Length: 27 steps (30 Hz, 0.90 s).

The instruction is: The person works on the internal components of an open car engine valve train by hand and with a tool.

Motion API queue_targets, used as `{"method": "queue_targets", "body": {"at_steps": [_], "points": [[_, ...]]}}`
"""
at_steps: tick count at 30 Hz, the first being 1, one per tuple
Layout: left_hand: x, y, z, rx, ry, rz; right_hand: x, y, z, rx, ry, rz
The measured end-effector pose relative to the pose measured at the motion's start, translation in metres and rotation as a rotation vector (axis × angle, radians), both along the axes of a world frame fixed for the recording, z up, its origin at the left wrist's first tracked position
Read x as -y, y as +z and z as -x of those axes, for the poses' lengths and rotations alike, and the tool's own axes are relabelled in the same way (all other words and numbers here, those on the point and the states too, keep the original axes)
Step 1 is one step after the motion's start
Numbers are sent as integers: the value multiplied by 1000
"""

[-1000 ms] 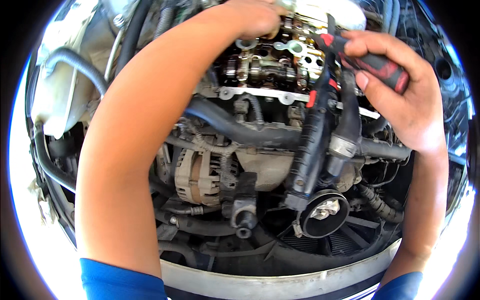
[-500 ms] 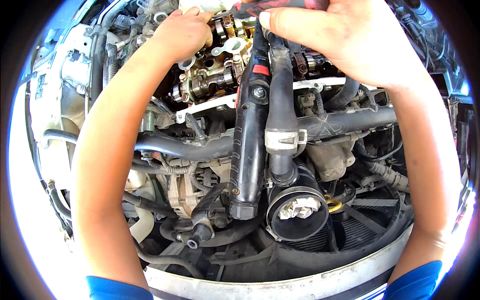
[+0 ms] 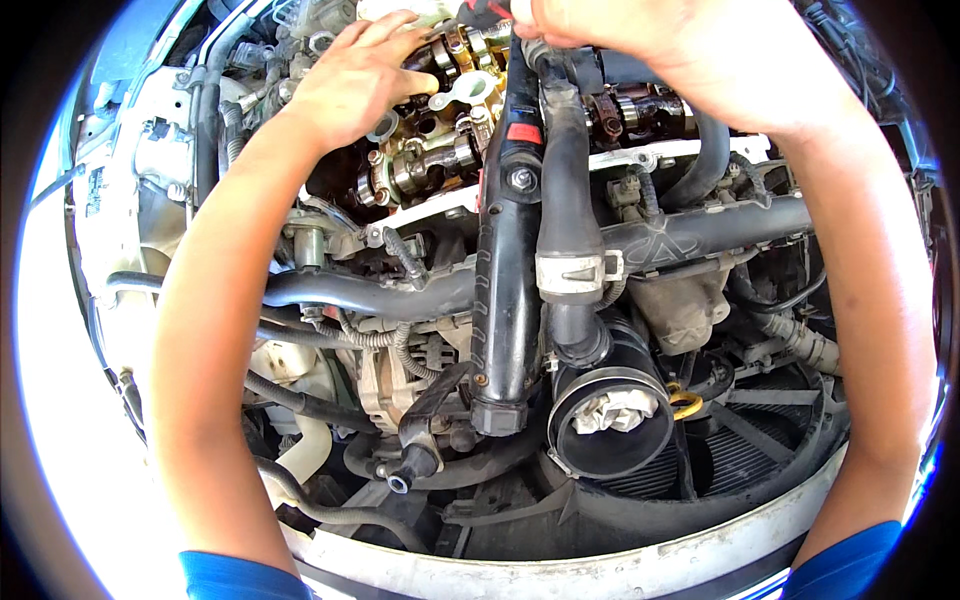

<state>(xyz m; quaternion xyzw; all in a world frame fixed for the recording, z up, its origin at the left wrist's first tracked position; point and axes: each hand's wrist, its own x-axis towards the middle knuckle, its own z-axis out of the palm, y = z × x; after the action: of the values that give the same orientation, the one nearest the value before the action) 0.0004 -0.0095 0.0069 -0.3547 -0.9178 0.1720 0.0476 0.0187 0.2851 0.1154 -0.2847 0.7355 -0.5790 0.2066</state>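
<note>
My left hand [image 3: 355, 85] lies on the left side of the uncovered engine head, fingers spread and nothing in its grasp. Close by its fingertips are the camshafts [image 3: 430, 168] and a pale metal bracket [image 3: 468, 88]. At the top edge my right hand [image 3: 620, 25] is closed on a black-and-red thing [image 3: 484, 11], mostly cut off by the picture's edge and my fingers, so its kind does not show. Below that hand run a long black bar-shaped part [image 3: 508, 290] and a black hose [image 3: 567, 200] with a pale clamp [image 3: 568, 276].
White crumpled material [image 3: 615, 409] is stuffed into the open intake duct [image 3: 610, 455]. A radiator fan [image 3: 765, 430] sits at the right front, beside a yellow loop [image 3: 685, 402]. Black pipes [image 3: 370, 293] cross the engine's front. The car's pale front edge [image 3: 560, 565] curves along the bottom.
My left hand has opened its fingers wider and sits slightly lower. The right hand has turned and risen, covering more of the black-and-red thing. The whole view has shifted slightly.
</note>
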Motion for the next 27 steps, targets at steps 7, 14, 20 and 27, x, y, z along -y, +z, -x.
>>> {"method": "queue_targets", "body": {"at_steps": [7,14,20,27], "points": [[39,16,6,165,80,-390,4,-9,-1,-188,-135,-24],[34,7,1,192,37,-357,1,-10,1,-112,-94,33],[29,3,0,123,77,-334,-5,3,0,-29,-36,19],[24,-4,-2,94,31,-415,3,-15,3,59,-148,118]]}}
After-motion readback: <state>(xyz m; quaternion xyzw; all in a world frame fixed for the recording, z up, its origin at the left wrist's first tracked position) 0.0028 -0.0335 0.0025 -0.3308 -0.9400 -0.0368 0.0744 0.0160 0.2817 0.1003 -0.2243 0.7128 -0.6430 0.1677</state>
